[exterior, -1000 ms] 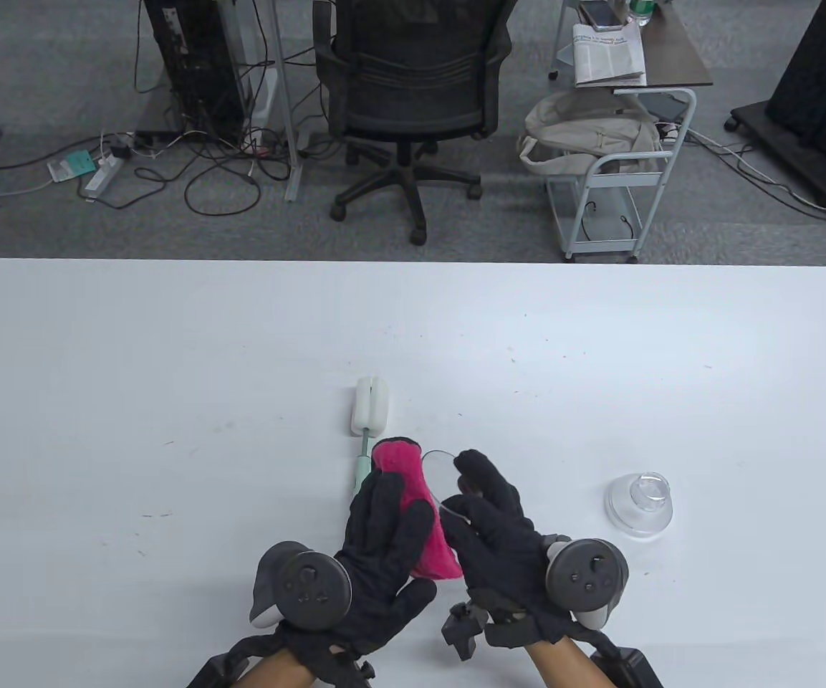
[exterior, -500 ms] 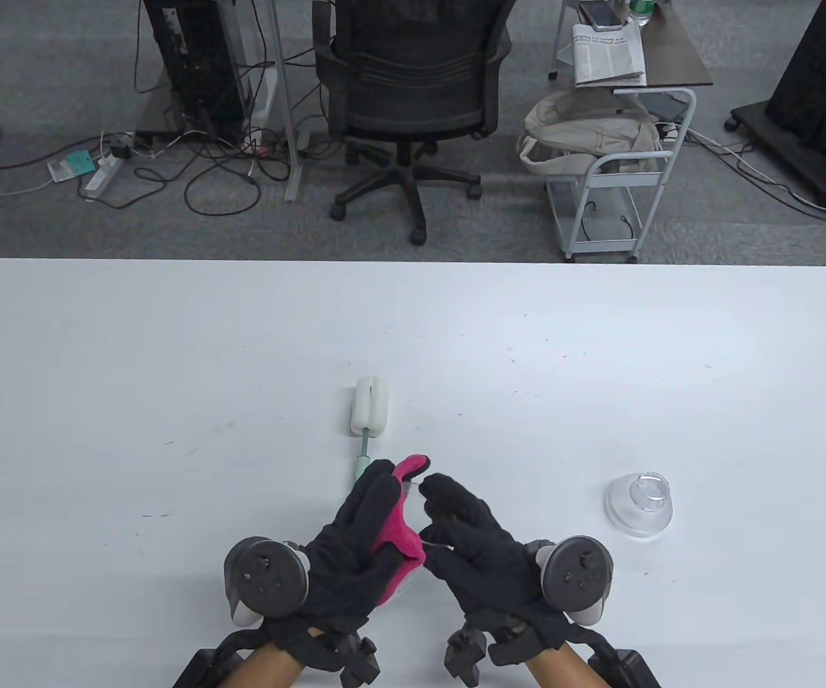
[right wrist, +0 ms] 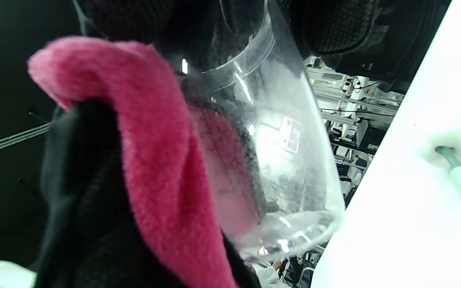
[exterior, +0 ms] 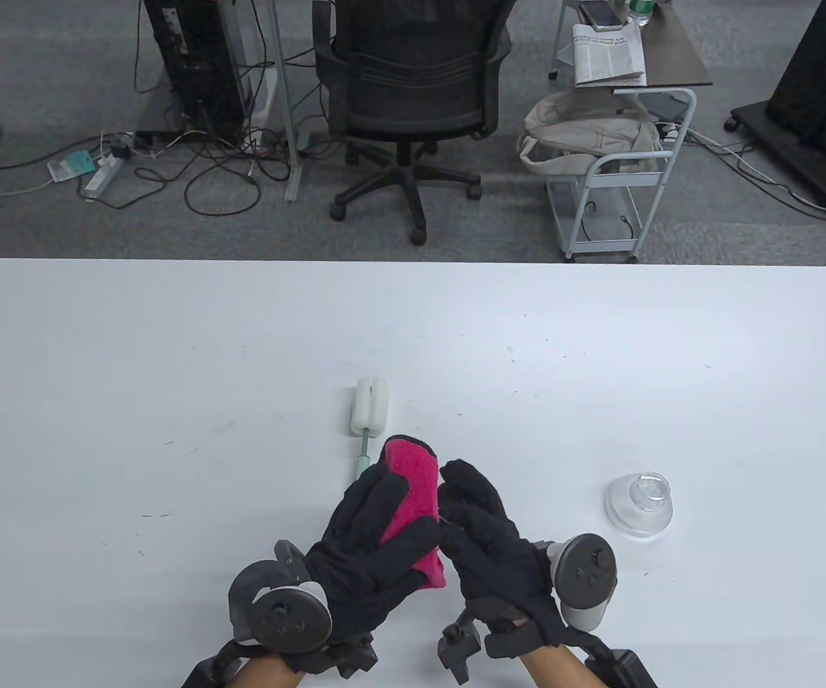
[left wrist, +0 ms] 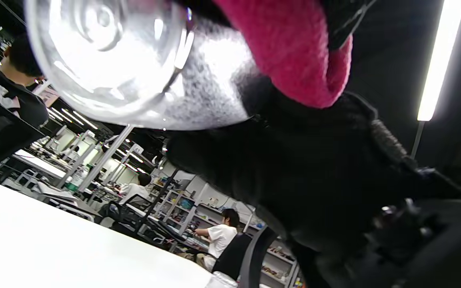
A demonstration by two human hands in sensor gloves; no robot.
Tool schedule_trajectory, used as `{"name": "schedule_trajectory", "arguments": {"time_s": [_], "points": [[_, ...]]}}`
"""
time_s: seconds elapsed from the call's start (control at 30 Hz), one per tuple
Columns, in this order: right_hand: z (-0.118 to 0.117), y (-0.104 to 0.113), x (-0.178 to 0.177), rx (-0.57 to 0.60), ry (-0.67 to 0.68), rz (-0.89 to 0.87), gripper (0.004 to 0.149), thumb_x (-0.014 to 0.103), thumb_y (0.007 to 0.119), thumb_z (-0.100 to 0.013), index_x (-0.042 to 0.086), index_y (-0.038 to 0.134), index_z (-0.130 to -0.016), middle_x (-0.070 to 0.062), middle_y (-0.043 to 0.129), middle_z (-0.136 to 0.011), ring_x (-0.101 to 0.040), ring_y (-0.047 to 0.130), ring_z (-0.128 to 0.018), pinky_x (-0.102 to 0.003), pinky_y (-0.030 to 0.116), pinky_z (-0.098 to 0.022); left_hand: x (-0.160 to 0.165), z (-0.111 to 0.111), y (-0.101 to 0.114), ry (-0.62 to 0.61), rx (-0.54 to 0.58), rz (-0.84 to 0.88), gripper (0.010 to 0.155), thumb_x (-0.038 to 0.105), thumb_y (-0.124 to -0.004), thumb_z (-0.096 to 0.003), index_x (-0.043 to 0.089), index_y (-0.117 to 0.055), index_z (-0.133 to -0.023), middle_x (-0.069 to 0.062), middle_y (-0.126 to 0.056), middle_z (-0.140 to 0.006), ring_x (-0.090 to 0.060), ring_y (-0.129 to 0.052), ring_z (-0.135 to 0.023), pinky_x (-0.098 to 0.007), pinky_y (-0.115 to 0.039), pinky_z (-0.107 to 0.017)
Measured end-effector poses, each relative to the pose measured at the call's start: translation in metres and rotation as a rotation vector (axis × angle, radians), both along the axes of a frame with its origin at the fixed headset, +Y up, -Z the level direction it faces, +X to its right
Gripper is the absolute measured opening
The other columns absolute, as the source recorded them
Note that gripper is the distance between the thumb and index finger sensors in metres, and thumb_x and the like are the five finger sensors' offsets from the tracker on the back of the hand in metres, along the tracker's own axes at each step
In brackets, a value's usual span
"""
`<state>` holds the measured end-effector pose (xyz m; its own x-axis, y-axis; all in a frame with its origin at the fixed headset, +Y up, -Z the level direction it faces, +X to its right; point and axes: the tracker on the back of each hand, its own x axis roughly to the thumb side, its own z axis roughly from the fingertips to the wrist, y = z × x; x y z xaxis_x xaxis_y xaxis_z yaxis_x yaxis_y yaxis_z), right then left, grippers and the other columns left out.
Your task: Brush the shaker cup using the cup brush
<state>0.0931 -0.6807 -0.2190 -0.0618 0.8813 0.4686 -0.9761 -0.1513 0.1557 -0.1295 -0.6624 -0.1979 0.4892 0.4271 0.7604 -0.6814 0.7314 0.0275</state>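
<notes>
Both gloved hands close around a clear shaker cup and a pink cloth above the table's near edge.

The left hand (exterior: 370, 545) curls over the pink cloth (exterior: 413, 494), pressing it to the shaker cup (right wrist: 270, 160); the right hand (exterior: 491, 537) grips the cup from the other side. The cup brush (exterior: 368, 423) lies on the white table (exterior: 169, 358) just beyond the hands, sponge head away from them, untouched. A clear lid (exterior: 638, 504) sits well to the right.

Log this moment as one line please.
left hand: presses pink cloth on cup | right hand: holds cup | brush: on table, untouched
</notes>
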Motion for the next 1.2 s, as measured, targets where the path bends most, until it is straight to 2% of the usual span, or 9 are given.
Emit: {"name": "schedule_trajectory", "arguments": {"time_s": [0.07,0.13,0.2,0.33,0.57,0.83,0.9,1.03,1.2], "points": [[0.001,0.003,0.002,0.056,-0.026,0.043,0.034,0.044,0.065,-0.053,0.023,0.075,-0.078,-0.016,0.038,-0.114,-0.051,0.057,-0.091,-0.053,0.068,-0.069,-0.002,-0.004,0.0,0.021,-0.049,-0.026,0.085,0.052,-0.072,-0.0578,0.044,-0.007,-0.111,0.001,-0.006,-0.125,-0.038,-0.024,-0.118,-0.062,-0.035,-0.082],[0.003,0.008,0.003,0.116,-0.051,0.069,0.034,0.043,0.065,-0.053,0.023,0.076,-0.078,-0.016,0.038,-0.114,-0.051,0.057,-0.091,-0.053,0.068,-0.069,-0.003,-0.007,-0.002,0.034,-0.184,-0.047,0.091,0.056,-0.074,-0.0569,0.045,-0.001,-0.11,-0.004,0.001,-0.124,-0.051,-0.022,-0.114,-0.072,-0.034,-0.076],[0.006,0.012,0.004,0.163,-0.104,0.087,0.034,0.043,0.065,-0.054,0.022,0.075,-0.079,-0.017,0.037,-0.113,-0.052,0.056,-0.091,-0.053,0.067,-0.068,-0.002,-0.009,-0.006,0.058,-0.249,-0.128,0.094,0.055,-0.077,-0.0568,0.049,0.004,-0.105,-0.01,0.002,-0.123,-0.059,-0.031,-0.11,-0.075,-0.048,-0.071],[0.007,0.012,0.006,0.197,-0.131,0.096,0.034,0.042,0.065,-0.054,0.021,0.075,-0.078,-0.018,0.036,-0.113,-0.053,0.055,-0.09,-0.054,0.066,-0.067,0.002,-0.008,-0.009,0.16,-0.161,-0.239,0.096,0.058,-0.071,-0.0577,0.037,0.011,-0.104,-0.022,-0.013,-0.121,-0.06,-0.056,-0.102,-0.064,-0.07,-0.065],[-0.003,0.017,0.034,0.158,-0.15,-0.08,0.034,0.043,0.065,-0.052,0.024,0.076,-0.078,-0.016,0.038,-0.114,-0.05,0.059,-0.092,-0.052,0.069,-0.069,-0.022,-0.031,-0.019,-0.006,-0.477,0.189,0.074,0.049,-0.074,-0.0581,0.016,-0.035,-0.112,-0.024,-0.071,-0.104,-0.045,-0.095,-0.073,-0.053,-0.087,-0.046],[-0.019,0.004,0.05,-0.052,-0.06,-0.296,0.035,0.044,0.065,-0.054,0.024,0.074,-0.081,-0.018,0.033,-0.115,-0.05,0.059,-0.096,-0.052,0.068,-0.071,-0.023,-0.032,-0.017,0.187,-0.385,0.002,0.063,0.042,-0.08,-0.0573,0.015,-0.053,-0.107,-0.016,-0.087,-0.096,-0.039,-0.097,-0.077,-0.055,-0.084,-0.05],[-0.02,0.005,0.055,0.013,-0.175,-0.202,0.035,0.043,0.067,-0.054,0.023,0.075,-0.081,-0.018,0.036,-0.114,-0.051,0.06,-0.095,-0.053,0.069,-0.07,-0.029,-0.032,-0.013,0.244,-0.379,0.029,0.061,0.042,-0.079,-0.0577,0.014,-0.053,-0.106,-0.015,-0.09,-0.092,-0.037,-0.099,-0.074,-0.054,-0.085,-0.05],[-0.029,0.002,0.06,0.194,-0.389,0.277,0.034,0.041,0.072,-0.052,0.022,0.078,-0.08,-0.021,0.04,-0.113,-0.052,0.064,-0.093,-0.053,0.072,-0.067,-0.046,-0.035,-0.007,0.303,-0.363,0.084,0.06,0.042,-0.077,-0.0592,0.013,-0.05,-0.105,-0.014,-0.089,-0.091,-0.035,-0.098,-0.073,-0.054,-0.084,-0.05],[-0.046,-0.02,0.053,0.159,-0.449,0.558,0.034,0.039,0.076,-0.052,0.021,0.081,-0.08,-0.021,0.043,-0.113,-0.052,0.067,-0.094,-0.053,0.074,-0.067,-0.059,-0.039,-0.008,0.317,-0.369,0.155,0.064,0.044,-0.069,-0.0617,0.012,-0.036,-0.107,-0.016,-0.084,-0.094,-0.038,-0.094,-0.077,-0.056,-0.081,-0.054]]}}
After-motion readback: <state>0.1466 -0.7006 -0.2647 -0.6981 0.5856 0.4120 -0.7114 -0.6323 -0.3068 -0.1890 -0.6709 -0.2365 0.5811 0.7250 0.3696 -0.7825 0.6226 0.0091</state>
